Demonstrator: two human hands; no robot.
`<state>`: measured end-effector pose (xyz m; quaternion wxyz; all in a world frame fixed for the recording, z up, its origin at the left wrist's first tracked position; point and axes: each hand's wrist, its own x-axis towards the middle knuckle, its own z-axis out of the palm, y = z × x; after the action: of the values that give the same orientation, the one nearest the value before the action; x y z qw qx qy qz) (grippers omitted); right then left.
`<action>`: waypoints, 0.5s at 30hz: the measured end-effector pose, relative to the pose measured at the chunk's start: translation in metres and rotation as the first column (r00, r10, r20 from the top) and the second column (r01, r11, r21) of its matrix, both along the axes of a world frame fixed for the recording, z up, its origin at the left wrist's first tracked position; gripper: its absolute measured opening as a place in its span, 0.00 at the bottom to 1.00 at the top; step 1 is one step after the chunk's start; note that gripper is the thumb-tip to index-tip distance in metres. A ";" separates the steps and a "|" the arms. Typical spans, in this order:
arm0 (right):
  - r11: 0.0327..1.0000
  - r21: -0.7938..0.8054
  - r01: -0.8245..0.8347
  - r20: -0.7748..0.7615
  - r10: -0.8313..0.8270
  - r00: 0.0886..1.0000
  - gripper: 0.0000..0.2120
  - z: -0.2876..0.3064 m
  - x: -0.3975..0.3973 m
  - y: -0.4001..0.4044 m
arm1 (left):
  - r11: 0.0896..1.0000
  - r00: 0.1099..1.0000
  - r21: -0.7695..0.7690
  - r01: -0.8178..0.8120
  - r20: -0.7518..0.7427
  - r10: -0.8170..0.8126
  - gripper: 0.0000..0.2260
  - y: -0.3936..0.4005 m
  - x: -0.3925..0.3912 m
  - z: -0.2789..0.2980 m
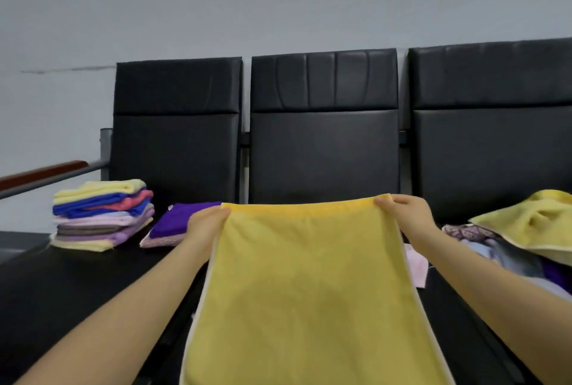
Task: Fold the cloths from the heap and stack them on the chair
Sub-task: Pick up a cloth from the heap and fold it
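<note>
Your left hand [205,223] and right hand [404,210] each pinch a top corner of the yellow cloth [309,285]. It's hanging flat, with the folded stack [102,214] off left on the chair [62,285].

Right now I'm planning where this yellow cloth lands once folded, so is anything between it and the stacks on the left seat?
Nothing visible blocks the way. The left hand and right hand hold the yellow cloth up over the middle seat; the purple-topped stack sits just left of it, the tall stack farther left.
</note>
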<state>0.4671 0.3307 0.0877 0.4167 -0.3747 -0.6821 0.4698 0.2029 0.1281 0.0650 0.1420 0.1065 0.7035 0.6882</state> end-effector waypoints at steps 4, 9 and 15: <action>0.996 0.033 0.088 -0.032 -0.087 0.996 0.12 -0.010 -0.024 0.033 | 0.998 0.986 0.036 0.046 -0.164 -0.039 0.07 0.019 -0.015 -0.004; 0.979 0.118 0.166 0.106 -0.179 0.978 0.14 -0.046 -0.061 0.086 | 0.989 0.944 -0.148 -0.003 -0.327 -0.046 0.18 0.057 -0.053 -0.025; 0.943 0.328 0.061 0.491 -0.225 0.842 0.20 -0.093 -0.067 0.076 | 0.882 0.933 -0.463 0.088 -0.272 -0.236 0.21 0.060 -0.048 -0.067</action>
<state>0.4005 0.4062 -0.0050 0.3021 -0.4708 -0.8022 0.2089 0.1552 0.1879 -0.0021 0.1041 0.2410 0.8435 0.4686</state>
